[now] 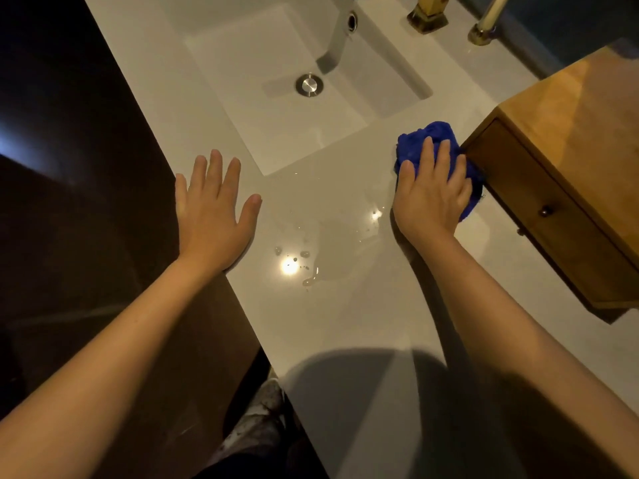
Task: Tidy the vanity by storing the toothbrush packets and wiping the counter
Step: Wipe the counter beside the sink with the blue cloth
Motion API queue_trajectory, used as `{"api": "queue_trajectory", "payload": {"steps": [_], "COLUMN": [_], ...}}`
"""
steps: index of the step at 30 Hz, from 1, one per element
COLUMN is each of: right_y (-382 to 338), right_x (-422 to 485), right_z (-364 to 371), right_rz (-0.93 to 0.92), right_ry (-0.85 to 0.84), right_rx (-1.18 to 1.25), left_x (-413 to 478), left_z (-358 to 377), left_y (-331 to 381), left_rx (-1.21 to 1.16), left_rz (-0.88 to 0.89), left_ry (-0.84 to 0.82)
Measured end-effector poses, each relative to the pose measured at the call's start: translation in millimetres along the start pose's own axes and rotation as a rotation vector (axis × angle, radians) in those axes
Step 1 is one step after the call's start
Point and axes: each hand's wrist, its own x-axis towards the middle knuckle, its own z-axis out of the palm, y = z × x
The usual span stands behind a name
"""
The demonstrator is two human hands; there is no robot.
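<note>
Head-worn view, looking steeply down, close over counter [345,305], hands near

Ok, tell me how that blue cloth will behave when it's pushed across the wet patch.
The blue cloth is bunched under the right hand, so it is probably soft and floppy. On the glossy counter it should slide easily. Meeting the water droplets, it will likely soak them up and drag slightly.

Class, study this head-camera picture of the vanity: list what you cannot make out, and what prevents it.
- Toothbrush packets: none in sight; whether they lie inside the wooden drawer box cannot be told, its front is closed.
- Gold faucet: cut off by the top edge.
- Blue cloth: partly covered by the right hand.
- Floor beyond the left hand: too dark.
</note>
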Motion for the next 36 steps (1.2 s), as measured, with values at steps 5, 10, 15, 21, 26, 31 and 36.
{"api": "queue_trajectory", "payload": {"steps": [5,10,15,21,26,31,36], "right_y": [-42,-70,-78,-54,-47,-41,-19], "right_x": [4,-12,-32,-22,10,21,22], "right_z": [11,20,22,0,-7,-8,-10], "right_rz": [-0.042,-0.208,-0.425,-0.766,-1.113,-1.208,-1.126], "right_ry": [-0.048,-0.076,-0.115,-0.303,-0.198,-0.387,-0.387], "right_rx": [0.01,0.029,0.073,0.045,-0.117,-0.064,-0.004], "left_x": [-1,0,0,-1,-1,0,0], "left_z": [2,4,3,0,0,1,1], "left_y": [0,-2,-1,0,-1,-1,-1], "left_rx": [-0.02,-0.019,-0.014,-0.018,-0.003,0.011,0.008], "left_rz": [-0.009,-0.016,-0.023,-0.012,-0.004,-0.003,-0.007], "left_ry": [0.016,0.015,0.012,0.006,0.006,0.009,-0.003]}}
